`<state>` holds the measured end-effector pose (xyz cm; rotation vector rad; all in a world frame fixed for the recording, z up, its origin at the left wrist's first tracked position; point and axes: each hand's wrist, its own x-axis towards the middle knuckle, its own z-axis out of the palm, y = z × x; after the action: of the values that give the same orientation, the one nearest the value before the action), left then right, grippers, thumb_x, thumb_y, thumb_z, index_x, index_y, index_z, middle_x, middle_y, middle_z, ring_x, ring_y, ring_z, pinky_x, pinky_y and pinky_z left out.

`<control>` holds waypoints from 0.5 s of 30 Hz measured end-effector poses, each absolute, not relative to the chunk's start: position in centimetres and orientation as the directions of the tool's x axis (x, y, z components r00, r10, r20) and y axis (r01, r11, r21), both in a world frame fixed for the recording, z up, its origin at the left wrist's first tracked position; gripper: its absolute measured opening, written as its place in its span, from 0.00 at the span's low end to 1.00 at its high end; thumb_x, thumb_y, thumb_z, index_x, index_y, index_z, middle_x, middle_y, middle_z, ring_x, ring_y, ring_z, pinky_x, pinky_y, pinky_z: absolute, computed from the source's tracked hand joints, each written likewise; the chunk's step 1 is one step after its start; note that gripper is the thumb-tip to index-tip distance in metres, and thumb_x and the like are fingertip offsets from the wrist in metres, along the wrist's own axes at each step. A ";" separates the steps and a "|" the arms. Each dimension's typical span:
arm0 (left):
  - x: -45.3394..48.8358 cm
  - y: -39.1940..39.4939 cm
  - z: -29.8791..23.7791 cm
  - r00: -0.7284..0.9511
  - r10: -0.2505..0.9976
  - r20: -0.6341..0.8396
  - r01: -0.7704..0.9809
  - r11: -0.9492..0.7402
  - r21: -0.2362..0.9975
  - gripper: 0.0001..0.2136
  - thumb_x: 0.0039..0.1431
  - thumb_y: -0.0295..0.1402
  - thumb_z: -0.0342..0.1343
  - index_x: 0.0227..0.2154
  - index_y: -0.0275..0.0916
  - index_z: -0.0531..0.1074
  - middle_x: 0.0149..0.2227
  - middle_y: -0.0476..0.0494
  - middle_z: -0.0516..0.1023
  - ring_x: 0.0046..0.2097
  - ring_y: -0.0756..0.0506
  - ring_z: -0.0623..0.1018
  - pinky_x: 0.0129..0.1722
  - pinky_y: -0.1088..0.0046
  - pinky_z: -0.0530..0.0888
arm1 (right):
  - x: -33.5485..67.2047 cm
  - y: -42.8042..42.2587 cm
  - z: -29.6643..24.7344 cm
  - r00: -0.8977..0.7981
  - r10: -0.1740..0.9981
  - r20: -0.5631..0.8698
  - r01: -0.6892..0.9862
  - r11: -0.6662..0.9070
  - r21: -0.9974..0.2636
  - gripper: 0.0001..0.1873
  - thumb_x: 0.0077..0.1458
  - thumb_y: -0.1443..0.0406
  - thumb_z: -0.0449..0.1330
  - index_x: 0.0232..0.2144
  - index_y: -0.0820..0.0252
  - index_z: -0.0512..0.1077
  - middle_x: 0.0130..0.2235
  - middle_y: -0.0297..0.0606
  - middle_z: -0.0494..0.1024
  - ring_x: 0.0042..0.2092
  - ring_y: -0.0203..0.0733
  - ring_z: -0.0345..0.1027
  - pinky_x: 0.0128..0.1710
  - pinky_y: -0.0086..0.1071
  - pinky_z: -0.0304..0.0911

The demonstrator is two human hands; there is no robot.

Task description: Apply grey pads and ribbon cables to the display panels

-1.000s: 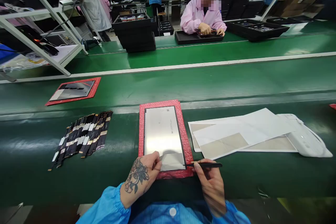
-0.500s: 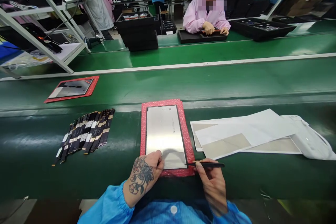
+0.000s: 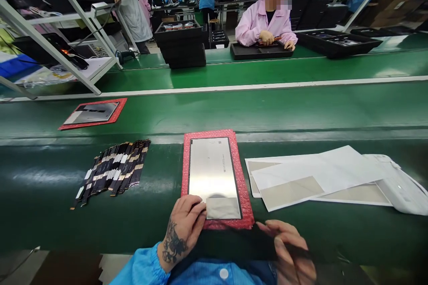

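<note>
A flat silver display panel (image 3: pixel 210 169) with a dark border lies on a red bubble-wrap sheet (image 3: pixel 245 196) before me. Across the panel's lower end is a paler matte strip (image 3: pixel 223 209). My left hand (image 3: pixel 182 227) rests at the panel's lower left edge, its fingers drawn together beside the strip's left end; what they pinch, if anything, is hidden. Off the sheet's lower right corner, my right hand (image 3: pixel 290 249) is smeared by motion. A dark blurred streak between its fingers looks like the black tweezers.
Left of the panel lies a fanned pile of dark flex cables (image 3: pixel 113 171). Farther back is another panel (image 3: pixel 93 112) on red wrap. White sheets (image 3: pixel 314 173) and a white device (image 3: pixel 403 189) lie to the right. Across the green bench, a person in pink (image 3: pixel 265 26) works at a black tray (image 3: pixel 261 51).
My right hand has moved away from the panel's lower right corner, down and to the right, taking the tweezers off it. My left hand has turned, its fingers now over the panel's edge.
</note>
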<state>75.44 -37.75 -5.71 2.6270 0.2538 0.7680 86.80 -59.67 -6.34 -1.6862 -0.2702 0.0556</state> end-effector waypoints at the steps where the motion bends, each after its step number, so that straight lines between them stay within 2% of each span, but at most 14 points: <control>1: 75.2 -37.8 -6.0 0.832 0.235 0.502 0.043 -0.930 0.364 0.12 0.66 0.27 0.48 0.48 0.39 0.72 0.48 0.41 0.77 0.52 0.43 0.73 0.53 0.64 0.69 | 86.5 -59.3 -6.1 0.945 0.267 0.189 0.229 -0.128 -0.965 0.09 0.58 0.61 0.55 0.34 0.43 0.76 0.44 0.36 0.79 0.40 0.50 0.77 0.37 0.43 0.77; 3: 74.9 -37.7 -6.2 0.861 0.157 0.484 0.044 -0.970 0.238 0.19 0.65 0.26 0.46 0.57 0.40 0.68 0.58 0.41 0.72 0.62 0.39 0.66 0.61 0.58 0.62 | 85.7 -58.0 -6.0 0.820 0.482 0.310 0.447 -0.200 -0.872 0.23 0.57 0.68 0.53 0.50 0.37 0.73 0.53 0.36 0.77 0.45 0.50 0.77 0.39 0.40 0.77; 5: 74.9 -37.7 -6.3 0.897 0.121 0.425 0.071 -0.989 0.131 0.23 0.65 0.26 0.46 0.62 0.43 0.64 0.63 0.44 0.67 0.66 0.39 0.60 0.64 0.58 0.58 | 84.8 -56.1 -6.4 0.603 0.731 0.319 0.658 -0.228 -0.718 0.41 0.51 0.74 0.51 0.64 0.37 0.57 0.61 0.35 0.70 0.47 0.48 0.77 0.41 0.35 0.77; 7: 74.9 -37.7 -6.4 0.912 0.123 0.391 0.099 -0.992 0.081 0.25 0.65 0.27 0.45 0.64 0.42 0.61 0.65 0.45 0.64 0.68 0.40 0.58 0.65 0.59 0.57 | 84.0 -54.3 -7.0 0.450 0.862 0.233 0.766 -0.238 -0.598 0.52 0.44 0.76 0.49 0.69 0.42 0.40 0.65 0.35 0.62 0.40 0.46 0.79 0.37 0.33 0.77; 10: 75.0 -37.8 -6.9 0.914 0.149 0.378 0.129 -0.989 0.077 0.26 0.65 0.27 0.44 0.66 0.40 0.57 0.67 0.45 0.60 0.69 0.40 0.55 0.67 0.58 0.54 | 83.5 -53.3 -7.9 0.440 0.887 0.140 0.815 -0.329 -0.477 0.58 0.39 0.75 0.50 0.68 0.49 0.27 0.66 0.35 0.56 0.32 0.47 0.79 0.27 0.34 0.77; 14: 74.8 -38.4 -7.3 0.914 0.187 0.360 0.157 -0.982 0.109 0.28 0.63 0.27 0.46 0.66 0.41 0.56 0.68 0.43 0.58 0.69 0.38 0.55 0.66 0.51 0.57 | 85.0 -55.8 -9.5 0.476 0.857 0.199 0.822 -0.353 -0.448 0.52 0.47 0.73 0.50 0.68 0.46 0.28 0.64 0.31 0.59 0.34 0.49 0.80 0.18 0.33 0.74; 15: 74.8 -38.7 -7.2 0.918 0.192 0.346 0.159 -0.980 0.121 0.28 0.63 0.28 0.46 0.66 0.42 0.56 0.68 0.43 0.58 0.69 0.37 0.56 0.65 0.50 0.60 | 85.7 -56.7 -10.0 0.515 0.830 0.212 0.805 -0.384 -0.452 0.51 0.48 0.72 0.50 0.68 0.43 0.30 0.64 0.29 0.59 0.37 0.51 0.80 0.19 0.34 0.75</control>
<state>74.83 -38.66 -7.15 2.9880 0.2734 0.5534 85.70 -56.71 -10.04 -2.2555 -1.3335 0.0672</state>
